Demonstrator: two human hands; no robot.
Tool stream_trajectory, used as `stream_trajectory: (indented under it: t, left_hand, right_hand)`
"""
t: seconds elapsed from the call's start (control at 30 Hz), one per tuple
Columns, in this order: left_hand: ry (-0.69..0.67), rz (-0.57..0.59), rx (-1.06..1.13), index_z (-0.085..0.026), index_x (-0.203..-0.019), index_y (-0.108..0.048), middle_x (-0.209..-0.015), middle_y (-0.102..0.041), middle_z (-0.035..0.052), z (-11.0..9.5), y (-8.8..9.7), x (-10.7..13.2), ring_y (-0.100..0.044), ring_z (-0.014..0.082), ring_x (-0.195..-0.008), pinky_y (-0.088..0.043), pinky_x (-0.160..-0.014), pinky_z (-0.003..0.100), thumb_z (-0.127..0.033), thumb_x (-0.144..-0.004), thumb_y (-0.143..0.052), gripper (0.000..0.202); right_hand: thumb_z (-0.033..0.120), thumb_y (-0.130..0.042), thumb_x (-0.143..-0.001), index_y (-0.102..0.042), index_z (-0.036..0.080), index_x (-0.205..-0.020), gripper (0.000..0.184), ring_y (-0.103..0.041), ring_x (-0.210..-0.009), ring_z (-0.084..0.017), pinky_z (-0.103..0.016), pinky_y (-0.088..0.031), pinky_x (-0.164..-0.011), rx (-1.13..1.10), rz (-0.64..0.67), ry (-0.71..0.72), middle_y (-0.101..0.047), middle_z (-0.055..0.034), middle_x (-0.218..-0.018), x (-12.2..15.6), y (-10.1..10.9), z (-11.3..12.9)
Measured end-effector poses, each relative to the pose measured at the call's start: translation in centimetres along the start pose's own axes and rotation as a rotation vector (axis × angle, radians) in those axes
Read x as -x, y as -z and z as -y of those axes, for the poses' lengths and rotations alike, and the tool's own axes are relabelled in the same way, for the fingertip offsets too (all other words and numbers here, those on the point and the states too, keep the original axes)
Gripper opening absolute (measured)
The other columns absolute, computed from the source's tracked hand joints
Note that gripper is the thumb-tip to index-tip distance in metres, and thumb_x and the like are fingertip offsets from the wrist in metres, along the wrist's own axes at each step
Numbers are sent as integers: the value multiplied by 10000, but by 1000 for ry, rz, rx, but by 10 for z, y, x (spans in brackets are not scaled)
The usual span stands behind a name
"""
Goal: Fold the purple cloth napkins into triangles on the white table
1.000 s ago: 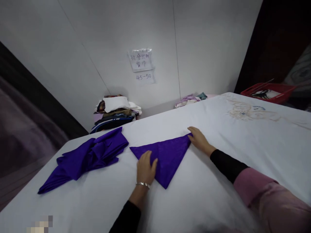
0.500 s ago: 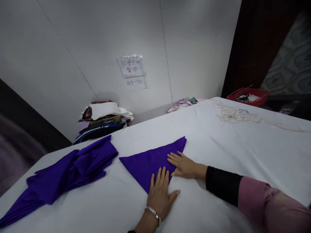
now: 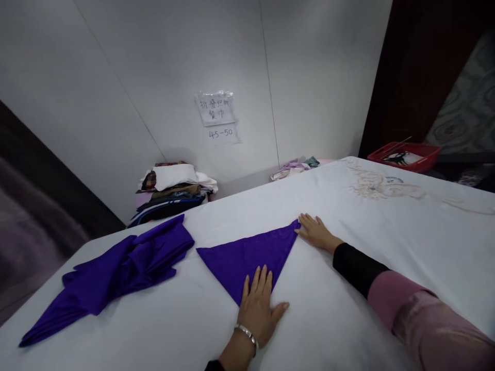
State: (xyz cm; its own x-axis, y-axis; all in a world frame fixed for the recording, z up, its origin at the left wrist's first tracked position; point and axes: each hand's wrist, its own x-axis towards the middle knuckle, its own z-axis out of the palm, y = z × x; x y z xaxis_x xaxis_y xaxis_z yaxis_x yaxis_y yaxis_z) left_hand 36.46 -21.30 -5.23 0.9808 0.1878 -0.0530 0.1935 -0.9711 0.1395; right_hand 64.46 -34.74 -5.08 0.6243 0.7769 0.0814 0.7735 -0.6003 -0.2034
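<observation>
Partly visible: purple triangle [image 3: 245,257] under left hand [image 3: 258,308]

Black undersleeves [image 3: 358,269] are worn with a silver bracelet [image 3: 247,333], left, and a pink outer sleeve [image 3: 427,322], right.

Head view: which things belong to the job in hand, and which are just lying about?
Belong to the job:
Folded purple triangle of cloth, under the left hand, right hand at one corner
Embroidered white tablecloth beneath it
Probably the crumpled purple cloth heap, same colour, untouched

Apparently just lying about:
Stack of folded fabrics
Lilac fabric bundle
Red basket
</observation>
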Motion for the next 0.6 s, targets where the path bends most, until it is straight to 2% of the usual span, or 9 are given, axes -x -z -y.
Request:
stream_trajectory:
  t: [0.07,0.13,0.27,0.33,0.4,0.47,0.6]
  left_hand:
    - [1,-9,21,-160,-1421,-209,-1496,-125,55,0,-1,1,-63,240,-1378,-116,-1112,500,-672,-840,-208,774]
    - [-1,-11,43,-167,-1424,-202,-1498,-122,52,0,-1,1,-55,237,-1379,-104,-1112,501,-679,-835,-211,780]
    - [1,-3,81,-170,-1421,-222,-1497,-154,68,-3,4,3,-53,238,-1380,-80,-1113,504,-698,-819,-222,800]
    - [4,2,94,-176,-1417,-238,-1496,-165,72,-5,6,4,-53,238,-1380,-71,-1114,502,-705,-813,-228,803]
    - [10,6,106,-175,-1421,-222,-1499,-153,73,-7,7,5,-47,240,-1381,-65,-1115,501,-702,-814,-228,805]
    - [16,9,120,-168,-1429,-191,-1503,-137,73,-8,7,6,-40,247,-1381,-59,-1115,505,-700,-813,-230,815]
    - [10,-6,158,-170,-1431,-181,-1505,-128,73,-9,6,8,-35,246,-1382,-34,-1115,506,-698,-811,-245,816]
  right_hand:
    - [595,-227,-899,-248,118,-1420,707,-122,-1362,-281,-526,-96,-1068,-1,-55,46,-206,-161,-1472,6,3,19]
    - [623,-247,-885,-251,117,-1419,735,-115,-1366,-262,-494,-70,-1085,-33,-72,195,-207,-150,-1474,16,3,48]
    - [634,-267,-876,-238,169,-1426,721,-145,-1362,-243,-470,-69,-1097,-158,22,534,-223,-107,-1475,36,-4,108]
    - [621,-262,-885,-256,174,-1421,698,-172,-1356,-246,-469,-96,-1096,-187,80,582,-249,-103,-1467,39,-12,119]
    - [624,-261,-883,-294,167,-1409,698,-193,-1348,-265,-490,-121,-1086,-167,115,534,-268,-115,-1457,34,-20,112]
    - [628,-258,-880,-323,168,-1397,695,-197,-1345,-279,-513,-130,-1077,-112,107,438,-272,-119,-1454,24,-28,90]
    - [593,-278,-885,-366,155,-1375,663,-235,-1329,-310,-552,-178,-1046,23,-9,180,-308,-148,-1436,5,-31,45]
